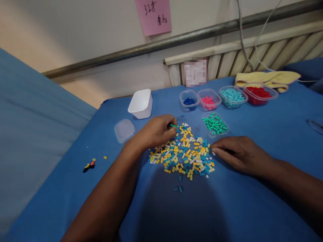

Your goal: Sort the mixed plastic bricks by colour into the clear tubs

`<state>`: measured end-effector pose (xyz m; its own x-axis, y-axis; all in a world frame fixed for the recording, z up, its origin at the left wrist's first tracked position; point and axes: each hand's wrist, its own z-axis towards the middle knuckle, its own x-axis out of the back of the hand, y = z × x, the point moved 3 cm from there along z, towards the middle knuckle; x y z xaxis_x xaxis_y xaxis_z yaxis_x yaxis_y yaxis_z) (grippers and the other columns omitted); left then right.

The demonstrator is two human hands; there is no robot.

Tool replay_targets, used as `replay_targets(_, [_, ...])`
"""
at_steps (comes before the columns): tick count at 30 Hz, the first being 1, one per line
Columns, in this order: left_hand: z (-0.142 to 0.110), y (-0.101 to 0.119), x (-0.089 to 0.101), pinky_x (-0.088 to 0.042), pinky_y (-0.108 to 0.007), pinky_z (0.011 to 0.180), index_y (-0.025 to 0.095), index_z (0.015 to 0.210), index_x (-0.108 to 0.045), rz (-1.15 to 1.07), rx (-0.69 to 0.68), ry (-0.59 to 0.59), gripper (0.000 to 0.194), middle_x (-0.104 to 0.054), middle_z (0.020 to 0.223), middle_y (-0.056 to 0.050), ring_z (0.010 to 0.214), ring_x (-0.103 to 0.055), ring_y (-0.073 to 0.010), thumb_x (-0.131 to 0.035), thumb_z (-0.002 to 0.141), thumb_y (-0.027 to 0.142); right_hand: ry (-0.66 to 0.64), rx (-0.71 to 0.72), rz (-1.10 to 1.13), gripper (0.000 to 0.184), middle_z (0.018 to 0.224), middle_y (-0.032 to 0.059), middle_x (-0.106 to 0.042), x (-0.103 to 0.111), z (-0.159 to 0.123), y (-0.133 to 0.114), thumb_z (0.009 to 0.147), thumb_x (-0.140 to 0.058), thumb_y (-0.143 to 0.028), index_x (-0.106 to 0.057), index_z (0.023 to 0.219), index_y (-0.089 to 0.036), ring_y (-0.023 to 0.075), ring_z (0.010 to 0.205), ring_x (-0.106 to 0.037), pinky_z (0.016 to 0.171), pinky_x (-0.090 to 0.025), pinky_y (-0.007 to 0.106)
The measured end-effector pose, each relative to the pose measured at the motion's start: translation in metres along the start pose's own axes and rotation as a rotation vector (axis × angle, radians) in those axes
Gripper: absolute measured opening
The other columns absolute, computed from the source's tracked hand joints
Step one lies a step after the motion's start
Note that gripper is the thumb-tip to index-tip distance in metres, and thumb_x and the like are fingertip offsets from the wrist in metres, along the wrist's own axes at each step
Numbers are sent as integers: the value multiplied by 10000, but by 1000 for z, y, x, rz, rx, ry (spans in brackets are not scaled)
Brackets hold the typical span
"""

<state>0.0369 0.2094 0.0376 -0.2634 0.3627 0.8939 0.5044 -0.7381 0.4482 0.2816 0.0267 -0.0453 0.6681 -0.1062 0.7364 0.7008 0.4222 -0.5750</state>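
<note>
A loose pile of small toy building bricks in yellow, orange, teal and white lies on the blue cloth. Over its far left edge, my left hand is closed, with small green bricks showing between thumb and fingers. At the pile's right edge, my right hand is pinched, its fingertips touching or just beside the outer bricks. A white brick shows under those fingertips; whether it is gripped I cannot tell. Just beyond my right hand stands a clear tub of green bricks.
Clear tubs hold dark blue bricks, pink bricks, light blue bricks and red bricks. A white container and a clear tub stand left. A yellow cloth lies back right. Several small pieces lie far left.
</note>
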Motion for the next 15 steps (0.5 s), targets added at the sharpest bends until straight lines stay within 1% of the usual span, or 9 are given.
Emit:
replay_targets(3, [26,26,-15,-444,-327,731,175,1107,-748,73,-75,-35,193,-763,1026,-43,831,-668,-199,-643,946,190,-1,-7,8,209,1003,15,-850,0,1,1,1152,-589,-341,-772,1125,-242,172,854,-801,763,-584,300])
replay_targets(6, [59,47,-36,-459,-354,754,166,1132,-744,191,-146,-54,187,-775,1109,-73,935,-701,-244,-624,996,210,5,12,3,195,967,12,-842,0,2,2,1149,-591,-330,-759,1115,-236,168,834,-791,751,-562,289])
replay_targets(8, [81,58,-49,-477,-374,775,156,1150,-738,252,-177,-47,198,-776,1156,-95,1006,-714,-276,-610,1009,210,14,28,-6,189,943,11,-836,0,4,1,1144,-593,-317,-754,1096,-230,167,814,-783,736,-549,285])
replay_targets(11, [108,66,-63,-515,-391,817,137,1182,-737,294,-195,-42,229,-771,1203,-122,1053,-723,-301,-603,1001,178,24,35,-12,183,940,13,-835,1,6,1,1137,-596,-299,-754,1088,-221,166,810,-777,744,-546,286])
replay_targets(15, [127,65,-73,-557,-405,979,135,1305,-740,289,-216,-47,315,-738,1305,-146,1175,-712,-315,-575,1038,163,21,28,1,193,937,11,-836,1,7,1,1139,-595,-312,-755,1081,-221,164,815,-779,747,-546,286])
